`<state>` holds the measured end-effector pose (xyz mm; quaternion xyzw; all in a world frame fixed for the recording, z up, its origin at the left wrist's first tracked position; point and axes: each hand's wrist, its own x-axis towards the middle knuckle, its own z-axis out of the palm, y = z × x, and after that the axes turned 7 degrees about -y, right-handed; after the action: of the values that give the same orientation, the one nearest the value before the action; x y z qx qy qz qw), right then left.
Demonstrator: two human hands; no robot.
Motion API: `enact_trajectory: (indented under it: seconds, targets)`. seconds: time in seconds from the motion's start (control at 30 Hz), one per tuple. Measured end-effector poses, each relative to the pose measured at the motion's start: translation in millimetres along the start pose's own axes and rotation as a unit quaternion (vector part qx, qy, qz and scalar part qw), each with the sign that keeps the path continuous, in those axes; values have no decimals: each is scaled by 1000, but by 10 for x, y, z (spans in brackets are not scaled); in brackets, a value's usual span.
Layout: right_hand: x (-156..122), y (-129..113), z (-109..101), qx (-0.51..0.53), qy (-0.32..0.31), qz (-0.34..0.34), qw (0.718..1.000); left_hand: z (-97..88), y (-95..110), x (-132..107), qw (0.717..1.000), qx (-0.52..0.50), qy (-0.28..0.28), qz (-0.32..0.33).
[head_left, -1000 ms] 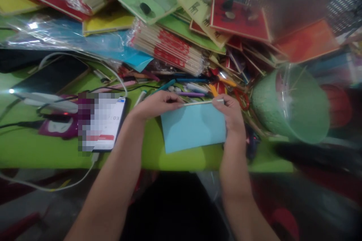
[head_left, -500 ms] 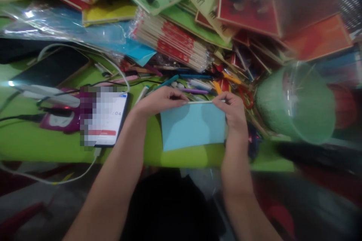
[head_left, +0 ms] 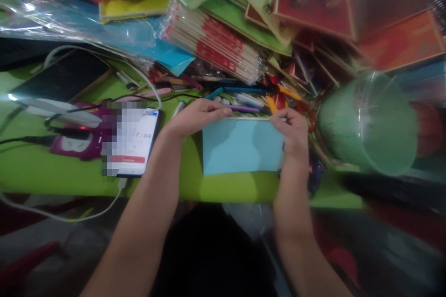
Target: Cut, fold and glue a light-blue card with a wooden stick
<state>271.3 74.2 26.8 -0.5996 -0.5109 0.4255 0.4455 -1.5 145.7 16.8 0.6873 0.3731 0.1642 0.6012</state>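
A light blue sheet of paper (head_left: 244,146) lies flat near the front edge of the green table, with a thin pale stick (head_left: 253,119) along its far edge. My left hand (head_left: 200,118) is closed at the left end of that edge, fingertips pinched over paper and stick. At the right end, my right hand (head_left: 291,125) pinches the same edge between thumb and fingers. Both hands hide the corners beneath them. A purple pen (head_left: 244,108) lies just beyond the paper, close to my left fingertips.
Left of my arm, a lit phone (head_left: 134,144) rests by a purple power strip (head_left: 75,144) with cables. Beyond lie wrapped wooden sticks (head_left: 216,41), orange-handled scissors (head_left: 272,104) and coloured boards (head_left: 313,7). A green translucent bucket (head_left: 365,125) lies on the right.
The paper's near edge now lies more level, and the sheet sits slightly farther right and up in view. Both hands have shifted with it, still pinching the far edge. The camera view has shifted a little.
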Motion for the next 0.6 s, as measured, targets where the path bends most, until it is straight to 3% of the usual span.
enact_trajectory:
  seconds: [0.2,0.6]
  targets:
    - [21,38,8,6,-9,-3,1000,-2,-61,29,999,33,-13,32]
    - [-8,17,11,-22,-27,-10,999,-11,-74,30,999,21,-20,32]
